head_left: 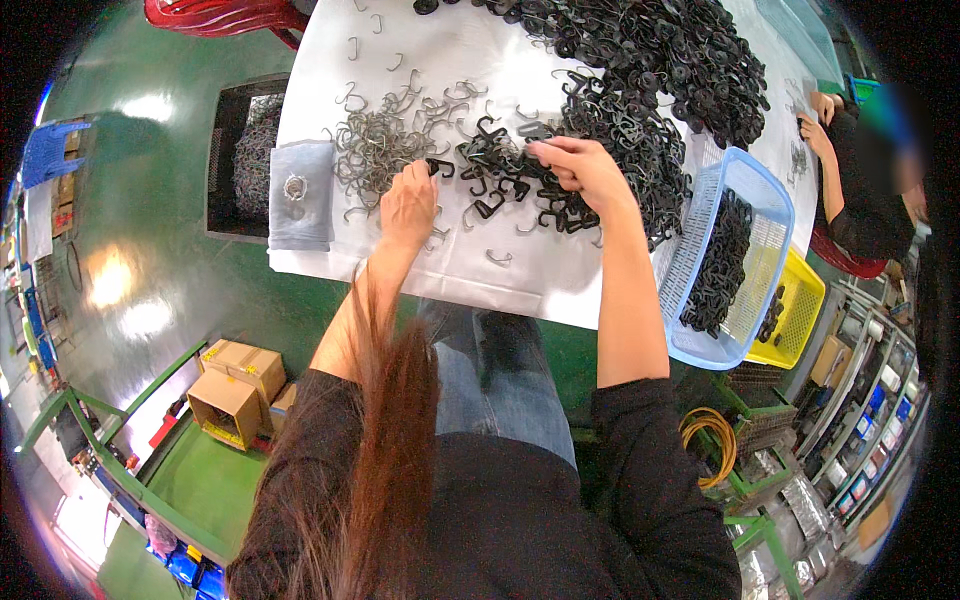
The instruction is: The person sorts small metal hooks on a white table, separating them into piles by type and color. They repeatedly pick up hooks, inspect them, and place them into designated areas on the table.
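My left hand (408,207) is closed at the fingertips on a small black hook-shaped piece (440,168), beside a spread of bare metal wire hooks (375,145). My right hand (588,172) has its thumb and fingers pinched together over a small group of black hooks (490,155); what is between them is too small to make out. To the right of it lies a dense heap of black hooks (635,145). Farther back is a large pile of black round pieces (690,65). All of these rest on a white-covered table (450,275).
A blue basket (770,215) of black pieces leans at the table's right edge, against a yellow basket (805,300). A grey sheet (302,215) lies on the left edge, near a dark crate (225,190). Another person's hands (820,125) work at the far right.
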The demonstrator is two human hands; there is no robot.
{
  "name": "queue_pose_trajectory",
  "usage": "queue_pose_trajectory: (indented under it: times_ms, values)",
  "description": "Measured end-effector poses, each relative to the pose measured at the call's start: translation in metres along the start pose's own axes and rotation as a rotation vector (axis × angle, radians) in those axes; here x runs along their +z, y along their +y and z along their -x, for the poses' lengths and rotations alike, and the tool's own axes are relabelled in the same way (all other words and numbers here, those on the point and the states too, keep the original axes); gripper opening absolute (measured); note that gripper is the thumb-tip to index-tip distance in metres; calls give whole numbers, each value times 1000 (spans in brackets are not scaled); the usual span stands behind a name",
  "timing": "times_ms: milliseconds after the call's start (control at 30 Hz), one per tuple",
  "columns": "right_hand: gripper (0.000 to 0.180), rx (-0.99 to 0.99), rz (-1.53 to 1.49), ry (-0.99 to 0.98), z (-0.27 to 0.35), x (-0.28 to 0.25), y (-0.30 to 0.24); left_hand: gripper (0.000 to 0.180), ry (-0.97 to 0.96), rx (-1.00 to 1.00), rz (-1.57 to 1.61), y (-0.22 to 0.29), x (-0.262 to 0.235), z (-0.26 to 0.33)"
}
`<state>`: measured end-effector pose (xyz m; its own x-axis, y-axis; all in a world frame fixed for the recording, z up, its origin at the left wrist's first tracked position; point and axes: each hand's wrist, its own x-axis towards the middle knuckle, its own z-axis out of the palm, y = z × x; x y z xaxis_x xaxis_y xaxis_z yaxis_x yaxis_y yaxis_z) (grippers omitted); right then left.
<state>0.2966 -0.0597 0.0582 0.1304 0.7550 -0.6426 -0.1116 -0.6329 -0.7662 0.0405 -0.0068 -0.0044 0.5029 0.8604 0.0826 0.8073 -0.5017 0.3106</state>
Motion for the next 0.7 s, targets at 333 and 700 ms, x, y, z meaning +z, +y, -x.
queue_pose_trajectory:
  times_ms: [333, 700]
  values:
    - [39, -47, 564, 256, 17, 22, 31, 24, -513, -569, 1905, -29, -44, -14]
    - [27, 12, 758, 427, 27, 9, 40, 16, -557, -577, 1852, 34, -16, -68]
